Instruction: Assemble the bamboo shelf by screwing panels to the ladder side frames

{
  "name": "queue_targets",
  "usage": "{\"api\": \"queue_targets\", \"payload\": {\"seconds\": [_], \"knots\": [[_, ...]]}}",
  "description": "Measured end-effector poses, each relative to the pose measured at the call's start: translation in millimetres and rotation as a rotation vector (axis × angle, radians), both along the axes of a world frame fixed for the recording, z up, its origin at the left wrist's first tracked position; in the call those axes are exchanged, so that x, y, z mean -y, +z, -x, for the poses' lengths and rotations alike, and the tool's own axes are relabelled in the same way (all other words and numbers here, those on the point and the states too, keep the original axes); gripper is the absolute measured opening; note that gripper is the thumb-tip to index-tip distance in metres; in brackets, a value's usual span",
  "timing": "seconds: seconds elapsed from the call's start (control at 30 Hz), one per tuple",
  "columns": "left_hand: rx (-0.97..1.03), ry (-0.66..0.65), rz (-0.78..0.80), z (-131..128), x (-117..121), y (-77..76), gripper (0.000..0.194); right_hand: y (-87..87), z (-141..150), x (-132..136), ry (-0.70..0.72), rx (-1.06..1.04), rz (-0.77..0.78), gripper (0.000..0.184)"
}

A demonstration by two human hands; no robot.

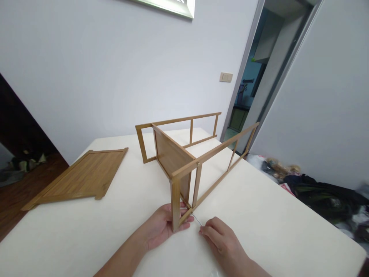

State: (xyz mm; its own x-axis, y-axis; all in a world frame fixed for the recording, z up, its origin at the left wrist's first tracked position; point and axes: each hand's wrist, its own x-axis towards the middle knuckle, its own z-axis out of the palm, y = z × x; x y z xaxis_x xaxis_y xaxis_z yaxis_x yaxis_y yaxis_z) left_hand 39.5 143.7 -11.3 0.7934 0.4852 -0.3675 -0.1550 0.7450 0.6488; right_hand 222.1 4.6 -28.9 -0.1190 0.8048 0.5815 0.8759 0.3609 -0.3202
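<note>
A partly joined wooden shelf frame (184, 165) lies on its side, with two ladder-like side frames and one panel (170, 148) between them. My left hand (161, 227) is closed around its lower near corner, fingers passing behind the upright post. In my right hand (220, 238) is a thin metal hex key (197, 219), pinched between thumb and fingers. Its tip meets the lower joint beside my left fingertips; the far end is hidden in my grip. A bolt head (198, 164) shows at the upper joint.
On the left of the white table (129, 238) lies a separate slatted wooden panel (83, 175). Behind stands a wall with a switch plate (226, 77) and an open doorway (245, 88). Clothes and other items (311, 192) are piled beyond the table's right edge.
</note>
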Motion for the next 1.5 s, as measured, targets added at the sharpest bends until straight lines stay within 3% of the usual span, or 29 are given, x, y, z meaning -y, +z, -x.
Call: {"api": "queue_targets", "payload": {"seconds": [0.13, 0.37, 0.67, 0.9, 1.13, 1.23, 1.37, 1.5], "knots": [[0.025, 0.003, 0.000, 0, 0, 0.2, 0.029, -0.7, 0, 0, 0.015, 0.117, -0.070, 0.018], [0.028, -0.009, -0.002, 0, 0, -1.5, 0.029, 3.5, 4, -4, 0.075, -0.181, 0.047, 0.016], [0.035, -0.012, -0.022, 0, -1, -5.0, 0.025, 19.7, 7, 3, 0.127, -0.224, 0.199, 0.027], [0.017, -0.038, -0.051, 2, -1, 0.0, 0.025, 18.2, 4, 2, 0.058, -0.302, 0.219, 0.024], [0.015, -0.015, -0.037, 1, -1, -3.4, 0.024, 8.0, -1, -3, -0.116, -0.589, 0.366, 0.018], [0.005, -0.003, -0.029, 0, -1, -4.2, 0.024, 7.1, -1, -2, -0.136, -0.494, 0.306, 0.017], [0.016, 0.007, -0.014, 0, -1, -4.4, 0.026, 12.4, 0, 1, -0.089, -0.112, 0.065, 0.014], [0.034, 0.010, 0.007, 0, -1, -4.6, 0.025, 18.1, -1, 4, -0.041, 0.154, -0.065, 0.013]]}}
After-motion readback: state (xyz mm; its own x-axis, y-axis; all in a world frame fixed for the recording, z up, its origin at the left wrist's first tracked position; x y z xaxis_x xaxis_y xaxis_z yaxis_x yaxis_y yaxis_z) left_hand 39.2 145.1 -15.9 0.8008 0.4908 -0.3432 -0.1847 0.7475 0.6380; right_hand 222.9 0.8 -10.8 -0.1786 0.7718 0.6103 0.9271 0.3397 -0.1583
